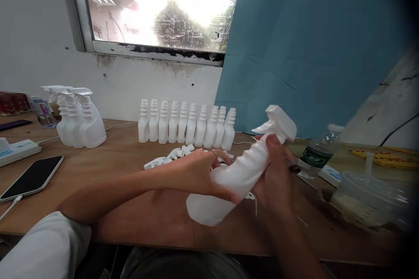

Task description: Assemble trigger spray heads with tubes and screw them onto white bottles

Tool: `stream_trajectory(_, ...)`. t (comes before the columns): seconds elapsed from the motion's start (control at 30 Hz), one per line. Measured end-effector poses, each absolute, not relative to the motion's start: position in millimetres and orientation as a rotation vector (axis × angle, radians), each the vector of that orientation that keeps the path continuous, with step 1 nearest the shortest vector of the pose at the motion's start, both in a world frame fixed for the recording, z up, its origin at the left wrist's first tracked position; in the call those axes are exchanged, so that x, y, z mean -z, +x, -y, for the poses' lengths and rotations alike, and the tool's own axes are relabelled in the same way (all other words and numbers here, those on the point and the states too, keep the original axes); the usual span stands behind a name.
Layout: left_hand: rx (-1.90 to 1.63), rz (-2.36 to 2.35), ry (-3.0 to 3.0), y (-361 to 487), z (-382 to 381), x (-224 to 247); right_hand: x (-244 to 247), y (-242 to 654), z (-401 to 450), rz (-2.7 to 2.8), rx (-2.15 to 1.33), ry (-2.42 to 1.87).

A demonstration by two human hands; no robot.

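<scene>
- Fingers of the left hand (204, 172) are closing on the body of a white spray bottle (245, 168), the thumb lying along the near side and the other digits bending over the upper side; they are standing only as far apart as the bottle's width is requiring.
- Fingers of the right hand (276, 176) are clamping the same bottle higher up, the thumb pressing on the neck just below the trigger head (282, 123); the tips behind the bottle are hiding from view.
- Between both hands, the bottle is leaning, its head pointing up and to the right, its base hanging over the front part of the surface (157, 222).
- Its thin-looking, smooth plastic is suggesting a light thing, probably giving a little under a squeeze and perhaps slipping in a loose grip, though hardly breaking.
- For a firm hold, the ribbed upper part is offering the best purchase; the trigger is looking like the more delicate spot.
- Behind, a row of bottles without heads (182, 128) is standing near the wall, with loose white parts (173, 154) lying in front.
</scene>
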State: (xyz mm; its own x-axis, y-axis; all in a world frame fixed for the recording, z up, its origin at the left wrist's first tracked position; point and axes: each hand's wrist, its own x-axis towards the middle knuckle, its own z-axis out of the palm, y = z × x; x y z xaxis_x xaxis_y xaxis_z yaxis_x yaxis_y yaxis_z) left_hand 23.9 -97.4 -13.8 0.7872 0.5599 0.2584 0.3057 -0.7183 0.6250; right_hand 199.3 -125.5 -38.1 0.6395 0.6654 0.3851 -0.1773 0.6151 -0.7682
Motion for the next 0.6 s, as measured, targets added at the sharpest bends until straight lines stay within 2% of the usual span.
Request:
stream_trajectory(0.1, -0.344, -0.603, 2.377, 13.2, 82.7, 5.6, 37.4, 200.8, 122.4, 0.776, -0.627, -0.717)
stream_trajectory(0.27, 0.103, -0.097, 1.898, -4.4, 37.1, -5.6, 36.6, 204.4, 126.6, 1.106, -1.069, -0.557)
stream_trajectory(0.6, 0.084, -0.242, 2.056, -11.9, 12.6, -1.6, 34.8, 205.8, 115.6, 1.066, -1.019, -0.601)
